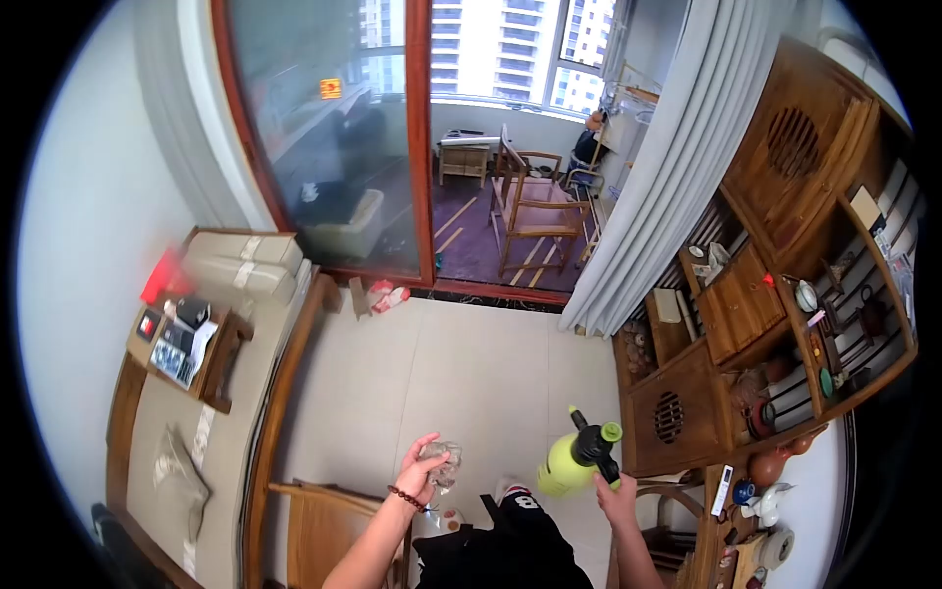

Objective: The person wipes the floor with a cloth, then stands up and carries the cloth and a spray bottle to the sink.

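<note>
At the lower middle, my left hand (418,475) holds a crumpled, clear, grayish object (443,465) that looks like plastic or a cloth; a beaded bracelet is on that wrist. My right hand (616,497) grips the black handle of a yellow-green spray bottle (563,467) with a black top and a green cap. The bottle is tilted and hangs over the pale floor, to the right of my feet. A wide gap separates the two hands.
A wooden chair (329,535) stands at the lower left, beside a long cushioned bench (147,471) with a small table (224,358). Wooden shelves (677,407) line the right. Ahead, a sliding glass door (334,147) and gray curtain (677,177) frame a balcony with an armchair (538,231).
</note>
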Demonstrator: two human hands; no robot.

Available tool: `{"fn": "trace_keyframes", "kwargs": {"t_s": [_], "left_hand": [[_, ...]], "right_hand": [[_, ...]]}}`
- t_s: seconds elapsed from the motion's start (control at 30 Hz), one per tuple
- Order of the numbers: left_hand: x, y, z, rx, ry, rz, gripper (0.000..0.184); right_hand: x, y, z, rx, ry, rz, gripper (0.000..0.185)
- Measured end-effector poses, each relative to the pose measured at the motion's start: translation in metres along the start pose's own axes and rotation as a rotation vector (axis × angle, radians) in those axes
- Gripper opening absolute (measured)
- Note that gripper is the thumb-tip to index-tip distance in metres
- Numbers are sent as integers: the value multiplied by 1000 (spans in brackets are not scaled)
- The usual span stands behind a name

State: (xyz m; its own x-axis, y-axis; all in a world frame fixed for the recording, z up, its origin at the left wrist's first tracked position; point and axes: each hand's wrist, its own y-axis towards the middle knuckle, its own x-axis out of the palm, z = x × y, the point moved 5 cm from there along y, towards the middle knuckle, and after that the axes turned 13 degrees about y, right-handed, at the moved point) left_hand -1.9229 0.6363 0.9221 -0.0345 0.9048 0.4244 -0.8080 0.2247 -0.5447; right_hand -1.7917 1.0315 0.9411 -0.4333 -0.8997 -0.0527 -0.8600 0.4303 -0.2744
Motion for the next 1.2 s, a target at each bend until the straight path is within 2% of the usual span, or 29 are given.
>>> {"fn": "trace_keyframes", "kwargs": {"t_s": [0.03,0.1,0.13,0.17,0.23,0.27,0.3,0.37,0.4,0.53,0.63,0.77,0.87,1.03,1.13,1.2], "left_hand": [[9,32,13,-12,16,-2,49],[22,82,37,10,50,41,63],[31,105,49,36,107,58,55],[38,131,58,41,118,58,55],[46,179,72,7,45,65,49],[51,200,80,5,43,63,39],[56,216,87,9,40,67,39],[66,256,106,-31,-78,118,30],[75,272,125,-40,5,109,23],[100,333,189,27,-54,159,19],[94,392,214,45,-61,146,22],[90,499,246,53,-87,123,29],[92,597,277,-42,-209,132,48],[148,760,382,-3,-128,-33,33],[194,832,449,36,-47,-67,31],[222,881,493,68,-30,-90,30]], "right_hand": [[-9,21,-1,39,64,65,29],[-12,60,-2,73,139,122,29],[-12,84,-1,59,98,144,29],[-12,111,-2,41,61,166,30],[1,168,-15,-22,31,124,31],[10,197,-30,-75,-29,90,32],[19,219,-44,-122,-94,53,33],[33,278,-62,-70,-53,23,35],[39,313,-71,-70,-43,-2,35],[67,435,-112,12,-57,-93,35],[107,510,-156,-82,-98,-190,34],[156,614,-199,-92,-134,-250,33],[195,686,-231,-102,-120,-226,33],[252,803,-267,-105,-90,-227,32],[281,849,-302,-98,-165,-258,28],[303,880,-331,-110,-97,-247,29]]}}
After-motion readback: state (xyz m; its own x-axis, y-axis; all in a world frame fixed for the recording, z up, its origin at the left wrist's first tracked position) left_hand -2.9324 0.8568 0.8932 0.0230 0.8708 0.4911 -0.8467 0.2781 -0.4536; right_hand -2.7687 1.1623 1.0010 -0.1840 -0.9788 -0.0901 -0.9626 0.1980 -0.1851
